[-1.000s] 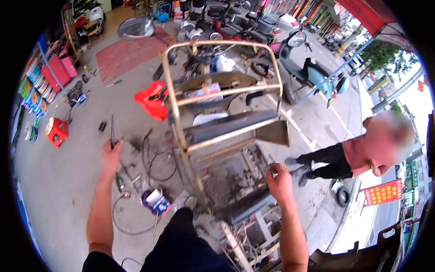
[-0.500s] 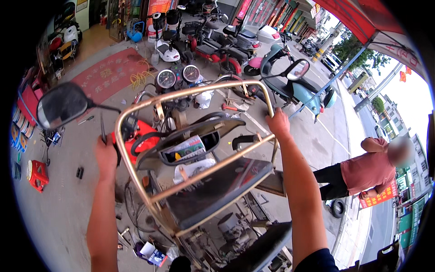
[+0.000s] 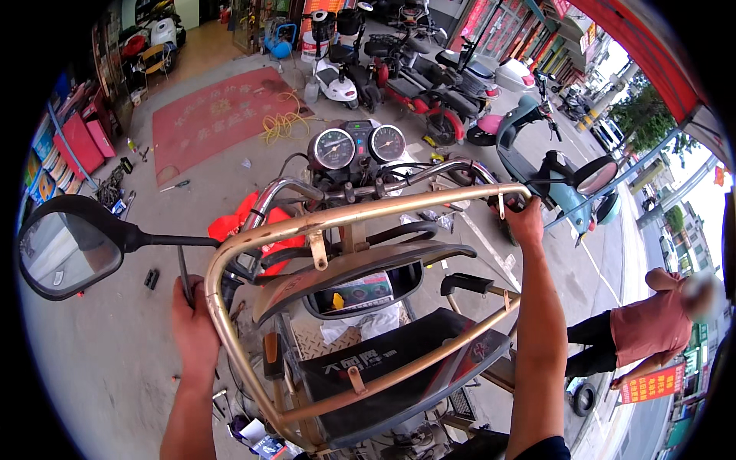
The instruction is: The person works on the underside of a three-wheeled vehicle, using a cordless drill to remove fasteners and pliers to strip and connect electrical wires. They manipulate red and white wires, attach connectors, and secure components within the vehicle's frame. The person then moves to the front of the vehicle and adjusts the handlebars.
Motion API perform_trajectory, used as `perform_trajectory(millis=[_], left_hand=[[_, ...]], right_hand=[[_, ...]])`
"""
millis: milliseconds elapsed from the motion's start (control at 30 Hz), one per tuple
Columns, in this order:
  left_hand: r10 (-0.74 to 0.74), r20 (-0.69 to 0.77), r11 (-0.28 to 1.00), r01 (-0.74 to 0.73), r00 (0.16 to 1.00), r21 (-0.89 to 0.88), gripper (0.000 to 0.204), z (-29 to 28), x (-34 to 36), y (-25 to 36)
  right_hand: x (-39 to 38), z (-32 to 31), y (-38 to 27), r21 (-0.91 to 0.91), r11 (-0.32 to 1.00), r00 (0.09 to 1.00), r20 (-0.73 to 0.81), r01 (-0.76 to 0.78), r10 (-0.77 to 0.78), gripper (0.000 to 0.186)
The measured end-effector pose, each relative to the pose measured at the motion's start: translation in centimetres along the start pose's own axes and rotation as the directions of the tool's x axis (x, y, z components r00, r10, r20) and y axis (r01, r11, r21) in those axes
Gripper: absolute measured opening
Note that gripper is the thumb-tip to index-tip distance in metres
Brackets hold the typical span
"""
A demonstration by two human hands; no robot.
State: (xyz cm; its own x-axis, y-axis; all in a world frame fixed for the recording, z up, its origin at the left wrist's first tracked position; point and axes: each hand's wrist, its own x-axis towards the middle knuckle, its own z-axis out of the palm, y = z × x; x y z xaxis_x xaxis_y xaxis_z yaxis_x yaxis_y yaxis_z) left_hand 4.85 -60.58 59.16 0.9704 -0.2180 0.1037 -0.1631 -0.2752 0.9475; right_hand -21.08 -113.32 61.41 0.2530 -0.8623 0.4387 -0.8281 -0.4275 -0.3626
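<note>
A gold-painted tubular frame (image 3: 383, 205), worn in places, stands over the front of a three-wheeled or similar motor vehicle. Behind it curves a chrome handlebar (image 3: 414, 178) with two round gauges (image 3: 335, 148). My left hand (image 3: 193, 326) is closed at the handlebar's left end, beside the frame's left bar, with a thin dark lever (image 3: 185, 276) rising by its fingers. At the frame's upper right corner, my right hand (image 3: 526, 222) wraps round the handlebar's right end; the grip is largely hidden. Below lie an open storage box (image 3: 364, 295) and a black seat (image 3: 383, 360).
Black mirrors (image 3: 73, 249) stick out on both sides. A teal scooter (image 3: 563, 192) stands at right, with a person in a pink shirt (image 3: 652, 322) beyond. Several parked scooters (image 3: 429, 100), a red mat (image 3: 222, 115) and a yellow cable (image 3: 284, 123) are farther off. Small tools lie at lower left.
My view has shifted, so the frame, handlebar and gauges look larger and sit less tilted. Both hands stay at the handlebar ends. More of the seat and handlebar shows.
</note>
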Motion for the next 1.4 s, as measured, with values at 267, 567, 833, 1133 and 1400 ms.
perform_trajectory(millis=[267, 567, 833, 1133, 1400], left_hand=[[-0.003, -0.024, 0.998, 0.002, 1.0, -0.064, 0.012, 0.1, -0.1, -0.3], [0.082, -0.021, 0.997, -0.082, 0.996, 0.001, 0.014, 0.3, -0.1, -0.4], [0.017, 0.001, 1.0, -0.017, 1.0, -0.021, 0.011, 0.0, -0.2, -0.1], [0.104, -0.057, 0.994, -0.101, 0.993, 0.042, 0.017, 0.3, -0.2, 0.4], [0.123, -0.035, 0.899, -0.096, 0.992, 0.427, 0.037, -1.5, 0.8, -1.4]], right_hand=[[0.6, 0.1, 0.4, 0.025, 0.993, 0.992, 0.03, 0.119, -0.12, 0.079], [-0.7, 1.2, 0.1, -0.276, 0.958, 0.987, -0.114, 0.081, -0.117, 0.109], [-1.2, 0.3, -1.8, -0.302, 0.953, 0.998, -0.065, 0.002, -0.023, 0.105], [-0.4, 1.2, 0.5, -0.342, 0.93, 0.967, -0.159, 0.135, -0.198, 0.106], [2.5, 2.1, 3.5, -0.379, 0.9, 0.97, -0.028, 0.214, -0.242, 0.12]])
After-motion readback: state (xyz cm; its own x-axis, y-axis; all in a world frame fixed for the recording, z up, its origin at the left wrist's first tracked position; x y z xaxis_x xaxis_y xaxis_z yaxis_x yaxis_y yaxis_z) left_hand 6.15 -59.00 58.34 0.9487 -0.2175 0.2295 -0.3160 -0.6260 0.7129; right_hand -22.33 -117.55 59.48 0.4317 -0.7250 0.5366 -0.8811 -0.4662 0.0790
